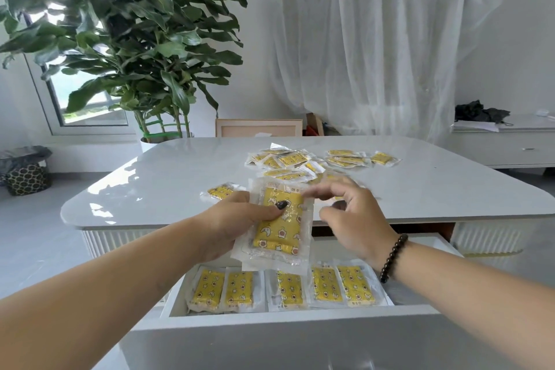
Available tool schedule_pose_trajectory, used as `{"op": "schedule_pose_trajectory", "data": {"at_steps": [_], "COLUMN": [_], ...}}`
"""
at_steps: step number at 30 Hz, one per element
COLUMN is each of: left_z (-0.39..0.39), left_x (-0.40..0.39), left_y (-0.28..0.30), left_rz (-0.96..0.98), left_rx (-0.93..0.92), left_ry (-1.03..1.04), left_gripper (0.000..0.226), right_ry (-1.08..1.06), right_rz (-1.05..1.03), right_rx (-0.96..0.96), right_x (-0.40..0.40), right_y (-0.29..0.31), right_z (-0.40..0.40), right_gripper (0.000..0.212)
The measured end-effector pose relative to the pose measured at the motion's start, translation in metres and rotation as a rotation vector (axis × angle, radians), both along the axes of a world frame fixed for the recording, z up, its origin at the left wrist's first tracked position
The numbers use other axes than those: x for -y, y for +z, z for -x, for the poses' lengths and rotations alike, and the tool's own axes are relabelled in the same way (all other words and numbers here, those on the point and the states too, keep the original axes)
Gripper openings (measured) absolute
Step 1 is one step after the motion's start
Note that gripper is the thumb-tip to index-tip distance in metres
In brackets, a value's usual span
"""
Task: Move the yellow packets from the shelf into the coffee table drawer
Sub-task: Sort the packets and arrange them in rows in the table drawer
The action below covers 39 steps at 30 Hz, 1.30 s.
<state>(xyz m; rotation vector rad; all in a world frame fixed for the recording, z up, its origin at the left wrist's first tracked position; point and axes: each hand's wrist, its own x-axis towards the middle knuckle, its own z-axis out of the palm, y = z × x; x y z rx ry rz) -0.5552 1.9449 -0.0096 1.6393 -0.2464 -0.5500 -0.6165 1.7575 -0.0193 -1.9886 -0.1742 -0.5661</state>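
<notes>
A person's left hand [237,222] pinches a small stack of yellow packets [280,227] above the open drawer [270,321], thumb on top; the right hand [351,219] hovers just beside it, grip loose and empty. The packets look light, soft and slick in clear wrap, best held flat by the padded middle, not the crinkly edges. A row of packets [285,287] already lines the drawer. More packets [303,161] lie scattered on the bench [168,177]; nothing blocks the drop.
</notes>
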Motion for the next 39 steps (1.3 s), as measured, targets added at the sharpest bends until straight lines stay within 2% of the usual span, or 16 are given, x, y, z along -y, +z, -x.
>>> {"op": "schedule_pose_trajectory", "data": {"at_steps": [2, 5, 7, 9, 12, 13, 16, 19, 23, 29, 32, 34, 39], "left_z": [-0.002, 0.002, 0.006, 0.006, 0.004, 0.003, -0.002, -0.008, -0.014, -0.023, -0.025, -0.028, -0.031], "left_x": [0.003, 0.012, 0.02, 0.026, 0.034, 0.036, 0.045, 0.057, 0.08, 0.113, 0.124, 0.128, 0.131], "left_y": [-0.004, -0.01, -0.014, -0.018, -0.022, -0.024, -0.032, -0.04, -0.053, -0.078, -0.093, -0.108, -0.138], "left_rz": [0.032, 0.056, 0.029, -0.031, -0.105, -0.126, -0.127, -0.19, -0.287, -0.35, -0.344, -0.396, -0.476], "left_rx": [0.027, 0.084, 0.126, 0.17, 0.19, 0.176, 0.144, 0.189, 0.282, 0.314, 0.286, 0.288, 0.256], "left_ry": [0.027, 0.066, 0.074, 0.101, 0.083, 0.06, 0.009, -0.054, -0.126, -0.13, -0.164, -0.167, -0.161], "left_gripper": [0.042, 0.03, 0.024, 0.028, 0.059, 0.061, 0.028, 0.023, 0.055, 0.034, 0.021, 0.006, 0.019], "right_ry": [-0.038, 0.012, 0.009, 0.003, 0.034, 0.048, 0.028, -0.056, -0.097, -0.051, -0.14, -0.267, -0.423], "right_rz": [-0.228, -0.407, -0.354, -0.29, -0.246, -0.25, -0.301, -0.34, -0.412, -0.324, -0.344, -0.274, 0.073], "right_rx": [-0.138, -0.325, -0.316, -0.298, -0.386, -0.418, -0.439, -0.414, -0.398, -0.443, -0.491, -0.592, -1.004], "right_x": [0.003, 0.004, 0.0, -0.002, 0.006, 0.009, 0.02, 0.038, 0.062, 0.099, 0.124, 0.149, 0.201], "right_y": [0.001, -0.008, -0.014, -0.018, -0.022, -0.024, -0.028, -0.031, -0.036, -0.053, -0.07, -0.085, -0.12], "right_z": [-0.006, -0.011, -0.01, -0.011, -0.013, -0.013, -0.016, -0.024, -0.028, -0.028, -0.028, -0.031, -0.051], "right_gripper": [0.029, 0.028, 0.024, 0.022, 0.024, 0.025, 0.019, 0.016, 0.019, 0.021, 0.017, 0.015, 0.029]}}
